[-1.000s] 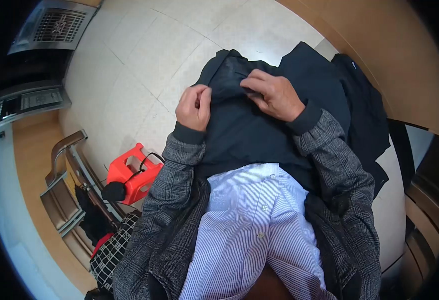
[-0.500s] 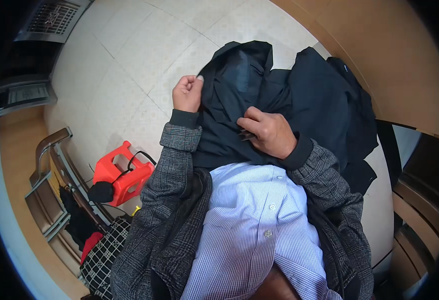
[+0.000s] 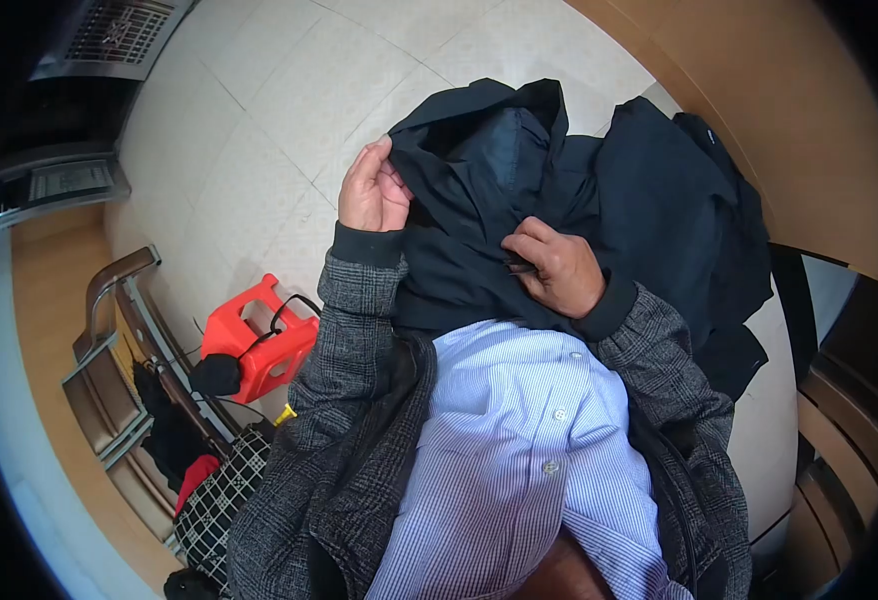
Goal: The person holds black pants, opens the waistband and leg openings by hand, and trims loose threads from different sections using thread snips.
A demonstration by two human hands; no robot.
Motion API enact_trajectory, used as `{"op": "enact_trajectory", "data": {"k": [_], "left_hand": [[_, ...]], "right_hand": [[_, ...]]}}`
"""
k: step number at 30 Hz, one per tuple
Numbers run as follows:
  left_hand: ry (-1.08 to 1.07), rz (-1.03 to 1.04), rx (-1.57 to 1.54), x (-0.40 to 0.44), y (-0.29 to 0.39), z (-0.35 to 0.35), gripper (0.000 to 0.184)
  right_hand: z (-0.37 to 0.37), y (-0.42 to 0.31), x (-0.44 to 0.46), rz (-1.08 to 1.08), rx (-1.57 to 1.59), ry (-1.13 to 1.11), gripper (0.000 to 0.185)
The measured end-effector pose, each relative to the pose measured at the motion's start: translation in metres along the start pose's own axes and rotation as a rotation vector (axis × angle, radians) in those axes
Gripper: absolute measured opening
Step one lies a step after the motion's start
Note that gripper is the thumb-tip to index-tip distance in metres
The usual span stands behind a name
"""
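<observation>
A red plastic stool (image 3: 294, 340) sits left of the dark garment (image 3: 629, 215). The left hand (image 3: 371, 192) pinches the garment's left edge, nearer its raised fold; its length stretches rightward, beyond both hands. At its near middle, the right hand (image 3: 562, 272) grips a small, unclear dark object (image 3: 521, 267).

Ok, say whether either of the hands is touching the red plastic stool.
No: the left hand and right hand are both at the dark cloth garment, apart from the stool.
</observation>
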State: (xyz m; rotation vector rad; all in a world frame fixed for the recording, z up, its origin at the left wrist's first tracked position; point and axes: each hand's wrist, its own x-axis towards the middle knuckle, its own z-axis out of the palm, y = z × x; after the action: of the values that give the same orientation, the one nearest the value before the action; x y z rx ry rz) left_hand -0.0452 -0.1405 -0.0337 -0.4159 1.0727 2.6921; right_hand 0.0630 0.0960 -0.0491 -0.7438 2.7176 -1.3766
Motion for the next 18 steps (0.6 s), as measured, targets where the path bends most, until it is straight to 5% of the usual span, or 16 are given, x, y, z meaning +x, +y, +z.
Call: {"op": "enact_trajectory", "data": {"k": [18], "left_hand": [[-0.062,0.018,0.042,-0.005,0.008,-0.001,0.013]], "right_hand": [[0.004,0.010,0.001,0.017,0.093,0.038,0.026]]}}
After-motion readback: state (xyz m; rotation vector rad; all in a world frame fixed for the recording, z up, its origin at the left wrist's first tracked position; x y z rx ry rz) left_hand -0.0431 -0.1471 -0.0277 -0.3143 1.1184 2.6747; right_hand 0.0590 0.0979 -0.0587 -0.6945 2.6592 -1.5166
